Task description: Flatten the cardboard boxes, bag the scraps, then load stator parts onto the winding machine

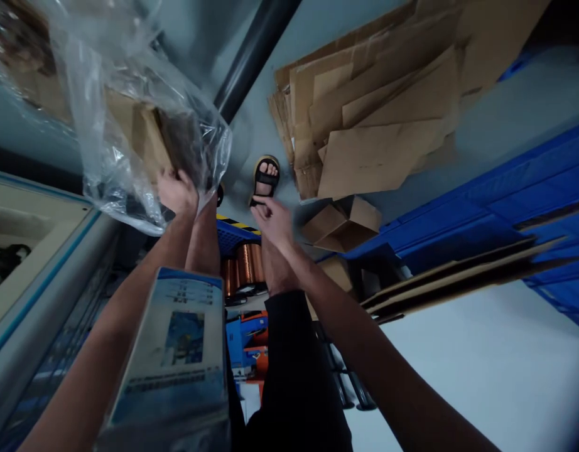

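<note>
My left hand (177, 192) reaches into a clear plastic bag (94, 119) on the left. Its fingers are curled round the lower end of a piece of cardboard (141, 129) inside the bag. My right hand (274, 221) hangs in front of my sandal (265, 179), fingers loosely bent and a little apart, and I see nothing in it. A box with a blue and white printed label (176, 351) sits close to the camera, between my arms; what supports it is hidden.
Flattened cardboard (378, 119) is piled on the floor at the upper right. An open carton (343, 223) lies below it, near blue crates (482, 194). A black pole (254, 59) slants across the top. Copper wire spools (249, 263) show behind my legs.
</note>
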A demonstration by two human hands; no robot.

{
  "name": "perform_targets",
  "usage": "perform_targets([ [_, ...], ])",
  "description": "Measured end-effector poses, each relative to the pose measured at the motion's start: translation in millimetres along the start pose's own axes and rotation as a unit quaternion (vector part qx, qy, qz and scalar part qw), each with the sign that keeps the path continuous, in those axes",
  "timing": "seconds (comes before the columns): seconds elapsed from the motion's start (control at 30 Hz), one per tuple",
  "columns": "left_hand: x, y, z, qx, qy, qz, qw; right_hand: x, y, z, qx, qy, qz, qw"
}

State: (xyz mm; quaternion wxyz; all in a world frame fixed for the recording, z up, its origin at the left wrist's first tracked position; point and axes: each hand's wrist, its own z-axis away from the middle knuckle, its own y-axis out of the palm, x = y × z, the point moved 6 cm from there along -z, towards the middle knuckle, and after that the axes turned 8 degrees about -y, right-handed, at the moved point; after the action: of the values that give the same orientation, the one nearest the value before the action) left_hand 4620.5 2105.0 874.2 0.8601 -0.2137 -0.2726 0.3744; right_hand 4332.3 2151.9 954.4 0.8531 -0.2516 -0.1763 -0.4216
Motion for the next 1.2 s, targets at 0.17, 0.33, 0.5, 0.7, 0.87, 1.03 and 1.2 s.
perform_targets([
  [0.17,36.4,-14.4,-3.6,-0.032,-0.029,0.014,0.999,64.3,91.7,-92.1,0.059,-0.035,-0.055,0.996],
  [0.33,49.7,-5.8,-2.4,-0.024,-0.016,0.179,0.983,85.8,133.4,-142.8,0.108,0.017,-0.017,0.994],
  [0.5,64.4,6.8,-10.2,0.048,0.055,0.243,0.967,78.0,108.4,-141.1,0.071,0.029,0.062,0.995],
  [0.7,84.9,0.3,-35.2,-0.013,-0.002,0.175,0.984,67.1,64.8,-150.3,-0.004,-0.044,0.071,0.997],
  [0.87,78.3,9.3,-38.2,0.020,-0.007,0.131,0.991,81.0,62.1,-177.6,-0.002,-0.090,0.085,0.992],
  [1.03,74.4,25.1,-33.1,0.037,-0.010,0.106,0.994,110.0,77.3,-188.1,0.043,-0.113,0.086,0.989],
  [1.2,72.0,41.7,-34.5,0.121,0.013,0.101,0.987,104.0,118.8,-185.3,0.152,-0.073,0.070,0.983],
])
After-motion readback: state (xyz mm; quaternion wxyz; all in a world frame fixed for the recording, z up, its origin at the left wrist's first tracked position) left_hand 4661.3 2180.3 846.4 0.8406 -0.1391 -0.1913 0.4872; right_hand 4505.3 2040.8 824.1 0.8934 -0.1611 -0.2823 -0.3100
